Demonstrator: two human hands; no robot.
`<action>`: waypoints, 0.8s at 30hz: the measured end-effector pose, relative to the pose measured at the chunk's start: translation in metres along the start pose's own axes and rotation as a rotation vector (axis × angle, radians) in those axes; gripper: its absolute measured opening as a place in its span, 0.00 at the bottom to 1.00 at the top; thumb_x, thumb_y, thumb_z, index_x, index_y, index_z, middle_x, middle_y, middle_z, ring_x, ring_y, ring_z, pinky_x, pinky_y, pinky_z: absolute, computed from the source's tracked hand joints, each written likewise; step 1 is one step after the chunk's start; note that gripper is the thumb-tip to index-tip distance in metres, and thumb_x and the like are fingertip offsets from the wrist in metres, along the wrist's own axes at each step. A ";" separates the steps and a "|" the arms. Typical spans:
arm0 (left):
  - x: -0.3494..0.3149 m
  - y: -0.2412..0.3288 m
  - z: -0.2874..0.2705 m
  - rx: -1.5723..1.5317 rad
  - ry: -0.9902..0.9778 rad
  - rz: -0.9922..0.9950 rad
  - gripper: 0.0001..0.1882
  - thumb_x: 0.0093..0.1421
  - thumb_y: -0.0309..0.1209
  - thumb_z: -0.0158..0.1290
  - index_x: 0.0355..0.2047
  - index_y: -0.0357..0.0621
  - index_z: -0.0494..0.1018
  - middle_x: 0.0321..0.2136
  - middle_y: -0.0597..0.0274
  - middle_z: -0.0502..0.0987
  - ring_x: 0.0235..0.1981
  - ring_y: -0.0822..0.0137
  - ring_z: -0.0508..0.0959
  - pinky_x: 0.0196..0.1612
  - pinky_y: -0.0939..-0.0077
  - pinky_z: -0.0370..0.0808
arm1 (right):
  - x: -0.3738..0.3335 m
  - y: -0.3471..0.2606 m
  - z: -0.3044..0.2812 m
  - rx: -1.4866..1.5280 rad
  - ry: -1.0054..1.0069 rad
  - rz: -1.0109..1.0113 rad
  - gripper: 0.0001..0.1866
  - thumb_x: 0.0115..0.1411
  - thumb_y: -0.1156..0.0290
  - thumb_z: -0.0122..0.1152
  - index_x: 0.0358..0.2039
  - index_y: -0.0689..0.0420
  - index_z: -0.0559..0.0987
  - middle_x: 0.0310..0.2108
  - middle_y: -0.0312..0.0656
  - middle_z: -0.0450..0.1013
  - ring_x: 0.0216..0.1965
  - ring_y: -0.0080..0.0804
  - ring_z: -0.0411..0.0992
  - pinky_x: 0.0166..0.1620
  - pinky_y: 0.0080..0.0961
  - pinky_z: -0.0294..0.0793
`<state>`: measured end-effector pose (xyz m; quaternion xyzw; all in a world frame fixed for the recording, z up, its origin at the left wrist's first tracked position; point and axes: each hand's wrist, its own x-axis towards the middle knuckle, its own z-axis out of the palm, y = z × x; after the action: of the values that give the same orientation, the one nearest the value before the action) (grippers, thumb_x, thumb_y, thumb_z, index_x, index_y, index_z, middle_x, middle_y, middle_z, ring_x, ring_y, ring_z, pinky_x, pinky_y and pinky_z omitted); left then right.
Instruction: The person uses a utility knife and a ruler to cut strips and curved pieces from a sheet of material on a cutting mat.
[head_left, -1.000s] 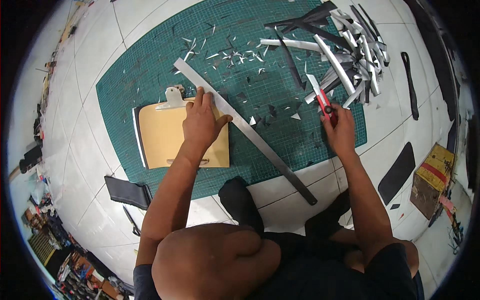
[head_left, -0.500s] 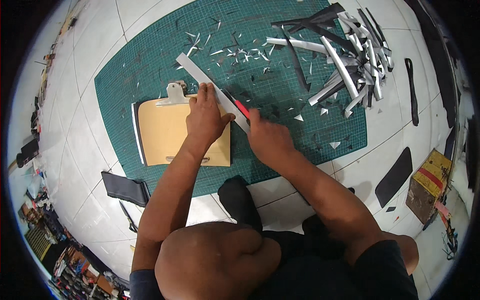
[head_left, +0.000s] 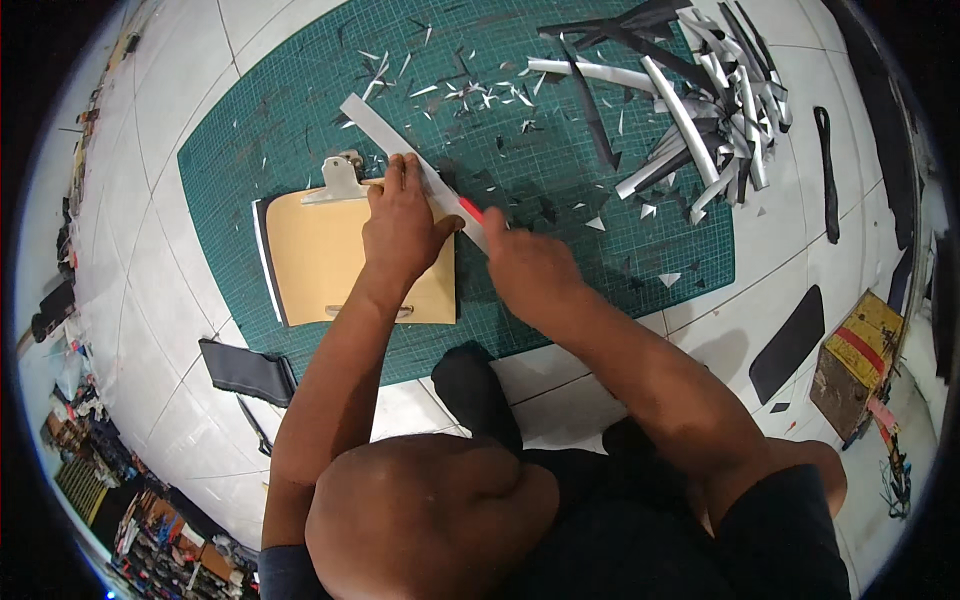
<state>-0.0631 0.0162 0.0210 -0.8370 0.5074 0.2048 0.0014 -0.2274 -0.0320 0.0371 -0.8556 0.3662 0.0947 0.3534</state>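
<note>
A metal ruler (head_left: 372, 124) lies at a slant across the upper right corner of a tan clipboard (head_left: 310, 250) and onto the green cutting mat (head_left: 600, 270). My left hand (head_left: 400, 230) presses on the ruler, fingers stretched along it and thumb set apart toward its lower end. Closed around a red-handled cutter knife (head_left: 470, 208) is my right hand (head_left: 535, 272), at the ruler's right edge. Most of the handle is covered by that hand, and the blade cannot be made out. A silver clip (head_left: 342, 180) tops the clipboard; dark and white layers show at its left side.
Small triangular offcuts (head_left: 480, 95) are scattered over the mat. A heap of black and silver strips (head_left: 725, 120) lies at the far right. Dark pieces (head_left: 245, 372) rest on the tiles near the mat, and a yellow-and-red box (head_left: 860, 345) stands at the right.
The whole view has shifted slightly. My right hand has stayed by the ruler, and less of the red knife shows. My left hand keeps its place on the ruler.
</note>
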 end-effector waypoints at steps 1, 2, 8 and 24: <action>0.000 0.000 -0.001 0.001 0.000 -0.006 0.54 0.44 0.43 0.70 0.65 0.37 0.53 0.64 0.48 0.57 0.58 0.42 0.66 0.49 0.56 0.78 | -0.009 0.004 -0.003 -0.019 -0.051 0.051 0.11 0.63 0.72 0.48 0.44 0.61 0.65 0.29 0.54 0.76 0.32 0.52 0.79 0.34 0.44 0.80; 0.002 0.003 -0.002 -0.036 -0.020 -0.003 0.54 0.44 0.43 0.70 0.66 0.37 0.53 0.64 0.47 0.57 0.58 0.40 0.65 0.53 0.54 0.74 | -0.019 0.009 -0.006 -0.038 -0.098 0.104 0.11 0.64 0.73 0.45 0.45 0.62 0.65 0.30 0.55 0.77 0.32 0.51 0.80 0.35 0.43 0.80; 0.002 0.004 0.001 -0.070 -0.034 -0.002 0.54 0.45 0.44 0.70 0.65 0.37 0.53 0.64 0.46 0.57 0.58 0.37 0.64 0.57 0.52 0.71 | -0.035 0.021 -0.002 -0.107 -0.076 0.070 0.12 0.63 0.73 0.46 0.46 0.63 0.64 0.31 0.55 0.77 0.31 0.52 0.79 0.35 0.45 0.79; 0.003 0.007 -0.003 -0.070 -0.036 -0.003 0.54 0.44 0.44 0.70 0.65 0.37 0.53 0.63 0.47 0.59 0.58 0.37 0.65 0.55 0.51 0.73 | 0.005 0.005 0.007 0.004 -0.041 0.068 0.11 0.61 0.72 0.49 0.43 0.60 0.63 0.31 0.57 0.77 0.32 0.57 0.78 0.36 0.49 0.77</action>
<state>-0.0672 0.0101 0.0239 -0.8334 0.4987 0.2376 -0.0185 -0.2267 -0.0321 0.0279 -0.8398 0.3880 0.1234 0.3591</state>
